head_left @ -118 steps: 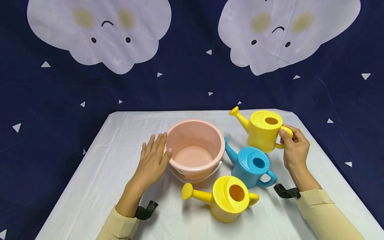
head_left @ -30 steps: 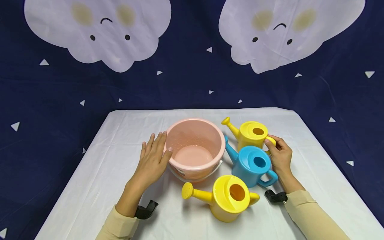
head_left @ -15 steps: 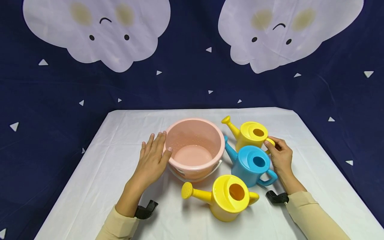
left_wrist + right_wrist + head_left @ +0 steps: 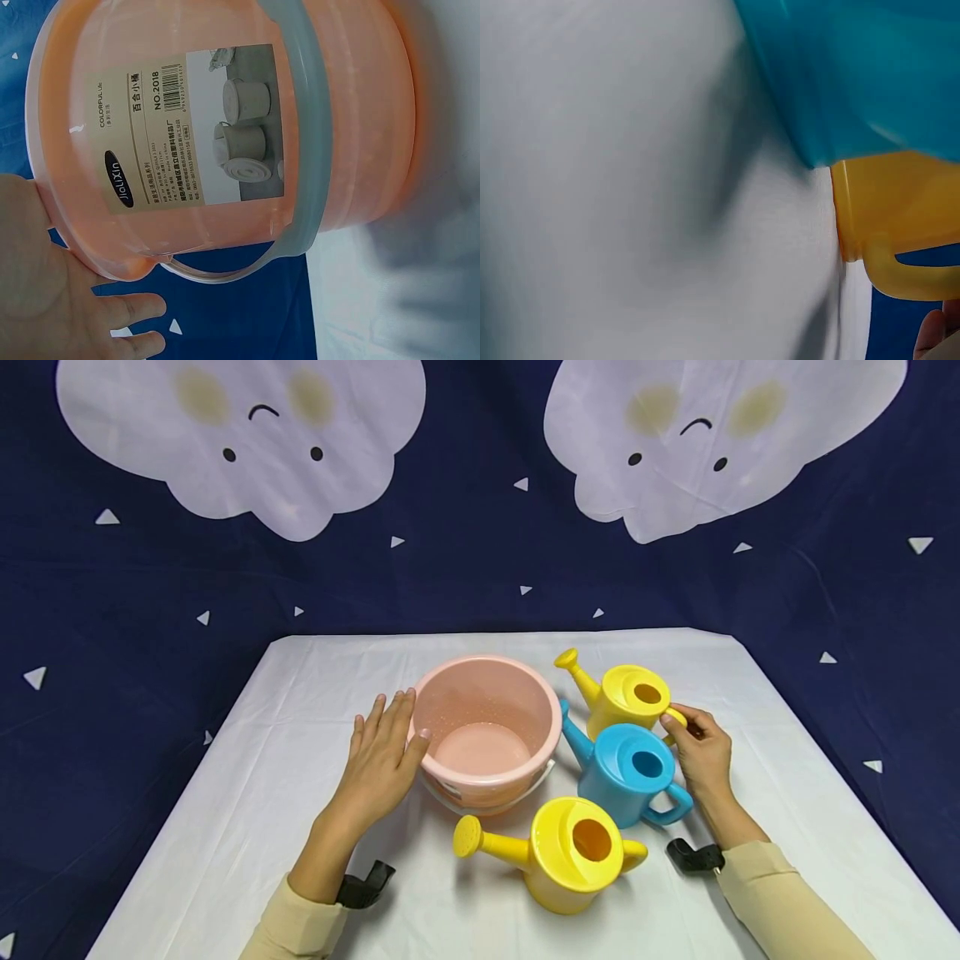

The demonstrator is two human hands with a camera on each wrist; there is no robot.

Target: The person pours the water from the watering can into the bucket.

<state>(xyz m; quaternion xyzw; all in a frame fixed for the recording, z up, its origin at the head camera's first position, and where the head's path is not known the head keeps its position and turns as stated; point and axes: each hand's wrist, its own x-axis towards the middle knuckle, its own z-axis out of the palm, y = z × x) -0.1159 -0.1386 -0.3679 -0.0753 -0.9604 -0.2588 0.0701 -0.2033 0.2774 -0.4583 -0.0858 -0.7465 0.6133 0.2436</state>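
A pink bucket stands mid-table; in the left wrist view its labelled wall and grey bail handle fill the frame. My left hand lies flat with straight fingers against the bucket's left side, and its palm shows low left in the left wrist view. My right hand pinches the handle of the far yellow watering can, which stands on the table behind a blue watering can. Both cans, blue and yellow, appear close up in the right wrist view.
A second yellow watering can stands near the front, its spout pointing left. The white tablecloth ends at edges left, right and back. A navy backdrop with two cloud faces hangs behind.
The far yellow can, held up and further right 3.9 s ago, now stands on the table behind the blue can. In the last second it barely shifted. The left hand stayed put.
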